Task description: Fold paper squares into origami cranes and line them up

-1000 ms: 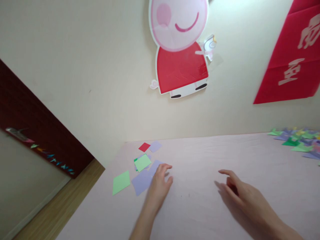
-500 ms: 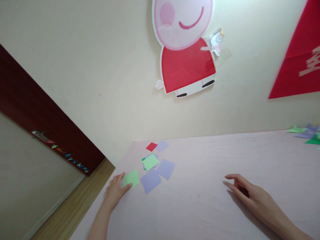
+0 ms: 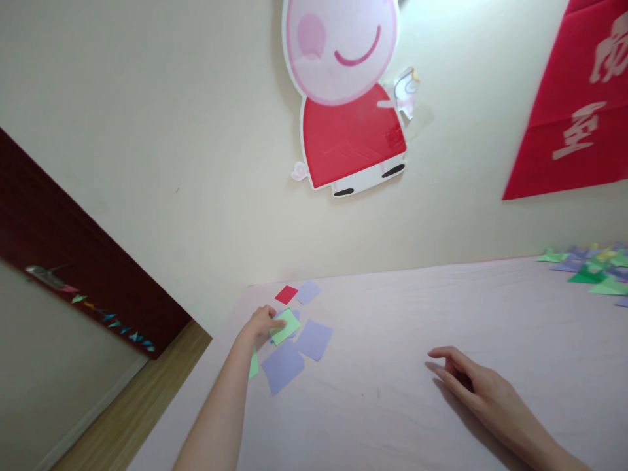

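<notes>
My left hand [image 3: 263, 322] reaches over the small stack of square papers, its thumb lying on the top light green paper [image 3: 287, 327] and its fingers bent at the far left edge. Lilac and darker green sheets peep out from under that square. Another light green paper [image 3: 254, 365] is partly hidden by my left forearm. Two lilac papers [image 3: 283, 367] lie just to the right of the stack. My right hand [image 3: 478, 386] rests on the pink cloth, fingers loosely curved, thumb and index finger apart, holding nothing.
A red paper [image 3: 286, 294] and a lilac paper [image 3: 308, 292] lie near the wall. Several folded paper shapes [image 3: 591, 269] are heaped at the far right of the cloth-covered table [image 3: 373, 425]. A cartoon pig cutout [image 3: 350, 137] and a red banner [image 3: 569, 124] hang on the wall.
My left hand has moved from the near light green paper up and right to the one on the stack. My right hand keeps its pose. The view has turned slightly right.
</notes>
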{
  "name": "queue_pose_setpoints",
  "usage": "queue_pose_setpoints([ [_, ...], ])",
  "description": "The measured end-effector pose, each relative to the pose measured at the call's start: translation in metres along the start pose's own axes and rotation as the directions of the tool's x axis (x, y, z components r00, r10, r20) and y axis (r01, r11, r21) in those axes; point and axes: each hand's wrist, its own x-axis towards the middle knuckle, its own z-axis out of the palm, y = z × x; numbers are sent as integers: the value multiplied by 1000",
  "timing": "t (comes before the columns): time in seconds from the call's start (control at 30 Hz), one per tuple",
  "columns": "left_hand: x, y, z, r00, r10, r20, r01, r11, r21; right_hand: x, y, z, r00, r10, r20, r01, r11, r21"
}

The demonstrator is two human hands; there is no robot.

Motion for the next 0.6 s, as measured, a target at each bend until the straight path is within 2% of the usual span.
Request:
queue_pose_setpoints([
  [0.13, 21, 9, -8, 993, -19, 112, 7, 994, 107, 1, -1, 0, 1000, -2, -1, 2, 1000, 14],
  [0.33, 29, 11, -13, 974, -34, 222, -12, 979, 202, 2, 1, 0, 1000, 4, 3, -4, 999, 40],
  [0.6, 33, 9, -14, 972, 22, 234, -47, 994, 102, 2, 0, 0, 999, 22, 27, -23, 1000, 21],
])
